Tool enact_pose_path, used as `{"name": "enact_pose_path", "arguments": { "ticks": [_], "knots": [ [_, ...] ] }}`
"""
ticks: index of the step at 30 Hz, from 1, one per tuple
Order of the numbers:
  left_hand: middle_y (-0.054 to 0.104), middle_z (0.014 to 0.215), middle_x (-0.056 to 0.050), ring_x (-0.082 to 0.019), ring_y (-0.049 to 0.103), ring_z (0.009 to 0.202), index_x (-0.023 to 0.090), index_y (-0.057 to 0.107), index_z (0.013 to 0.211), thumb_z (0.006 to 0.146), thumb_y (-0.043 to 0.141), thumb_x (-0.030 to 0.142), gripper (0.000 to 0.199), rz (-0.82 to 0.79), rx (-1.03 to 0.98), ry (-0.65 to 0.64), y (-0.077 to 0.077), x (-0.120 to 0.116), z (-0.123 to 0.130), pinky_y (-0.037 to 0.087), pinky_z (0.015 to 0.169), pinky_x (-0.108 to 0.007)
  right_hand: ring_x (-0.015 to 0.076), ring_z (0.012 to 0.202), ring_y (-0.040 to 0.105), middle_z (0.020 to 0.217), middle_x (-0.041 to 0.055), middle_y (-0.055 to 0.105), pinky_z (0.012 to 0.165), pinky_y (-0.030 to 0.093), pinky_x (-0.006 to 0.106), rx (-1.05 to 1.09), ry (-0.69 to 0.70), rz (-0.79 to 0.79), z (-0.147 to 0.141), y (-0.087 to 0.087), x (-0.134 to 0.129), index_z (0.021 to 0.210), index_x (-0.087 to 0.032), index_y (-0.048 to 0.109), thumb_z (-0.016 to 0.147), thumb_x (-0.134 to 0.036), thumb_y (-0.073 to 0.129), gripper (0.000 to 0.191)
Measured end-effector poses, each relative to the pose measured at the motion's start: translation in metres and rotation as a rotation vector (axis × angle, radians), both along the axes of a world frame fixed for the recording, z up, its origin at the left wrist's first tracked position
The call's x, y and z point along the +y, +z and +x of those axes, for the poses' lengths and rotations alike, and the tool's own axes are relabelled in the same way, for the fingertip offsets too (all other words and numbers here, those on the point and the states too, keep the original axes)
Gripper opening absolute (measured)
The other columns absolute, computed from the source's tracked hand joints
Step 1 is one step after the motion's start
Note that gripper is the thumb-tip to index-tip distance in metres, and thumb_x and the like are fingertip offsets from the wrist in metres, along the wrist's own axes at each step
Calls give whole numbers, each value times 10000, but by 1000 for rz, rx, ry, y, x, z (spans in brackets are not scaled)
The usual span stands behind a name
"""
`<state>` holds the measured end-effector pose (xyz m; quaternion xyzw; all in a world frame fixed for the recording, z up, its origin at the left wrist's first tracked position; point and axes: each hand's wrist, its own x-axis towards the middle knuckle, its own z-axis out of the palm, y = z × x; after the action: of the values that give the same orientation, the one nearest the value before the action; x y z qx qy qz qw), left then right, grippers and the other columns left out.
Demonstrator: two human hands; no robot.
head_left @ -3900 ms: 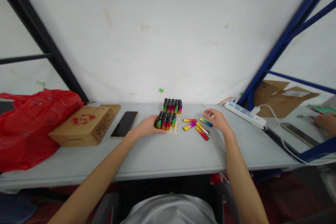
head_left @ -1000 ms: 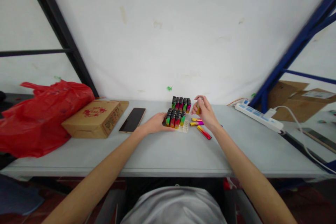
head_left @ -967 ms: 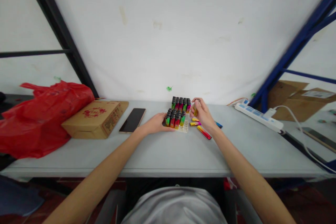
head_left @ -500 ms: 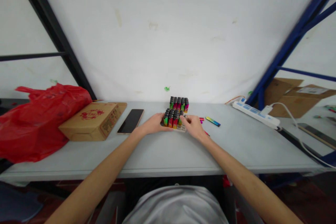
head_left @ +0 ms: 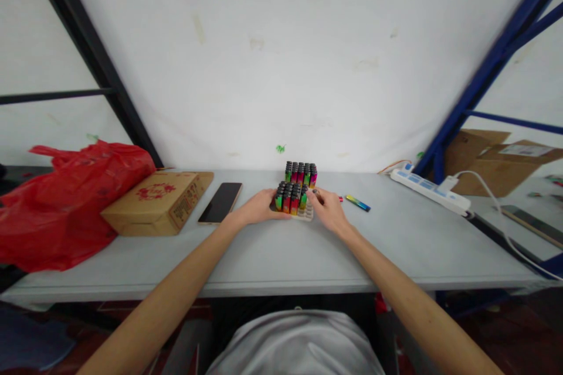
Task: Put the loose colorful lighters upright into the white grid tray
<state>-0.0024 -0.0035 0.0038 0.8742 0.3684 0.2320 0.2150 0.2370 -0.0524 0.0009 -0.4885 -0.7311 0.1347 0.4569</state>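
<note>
A pale tray (head_left: 309,211) with rows of holes stands on the table in front of me, its left part filled with upright lighters (head_left: 290,199) in green, red and orange with black tops. My left hand (head_left: 259,207) is closed around the tray's left side, thumb along the front edge. My right hand (head_left: 328,208) is at the tray's right side, thumb and fingers curled together beside a green lighter (head_left: 303,199). Something small and dark shows between those fingers, too hidden to name. Behind the tray is another group of upright lighters (head_left: 301,173).
A blue-yellow lighter (head_left: 358,203) lies right of my right hand, near a partly hidden red one (head_left: 341,199). To the left are a phone (head_left: 220,203), a cardboard box (head_left: 152,202) and a red plastic bag (head_left: 74,205). A white power strip (head_left: 428,191) lies at the right.
My right hand has moved slightly right, away from the lighters, uncovering a green one in the tray and some bare holes. My left hand stays on the tray.
</note>
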Motion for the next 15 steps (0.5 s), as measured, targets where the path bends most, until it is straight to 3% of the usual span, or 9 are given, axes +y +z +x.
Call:
{"name": "enact_pose_path", "arguments": {
  "ticks": [9,15],
  "knots": [
    [761,1150,-96,-309,698,1030,178,707,1157,711,813,603,625,20,18,8,-2,2,0,534,919,-375,114,535,337,547,-41,409,558,239,280,-59,1,-3,0,-1,0,636,-226,366,922,-409,426,344],
    [763,1150,-92,-308,703,1032,179,702,1163,725,804,603,618,10,7,-8,-2,1,-1,544,903,-365,132,553,415,605,-41,468,580,284,280,-89,3,17,0,3,-3,752,-225,456,1007,-481,412,365]
  ]
}}
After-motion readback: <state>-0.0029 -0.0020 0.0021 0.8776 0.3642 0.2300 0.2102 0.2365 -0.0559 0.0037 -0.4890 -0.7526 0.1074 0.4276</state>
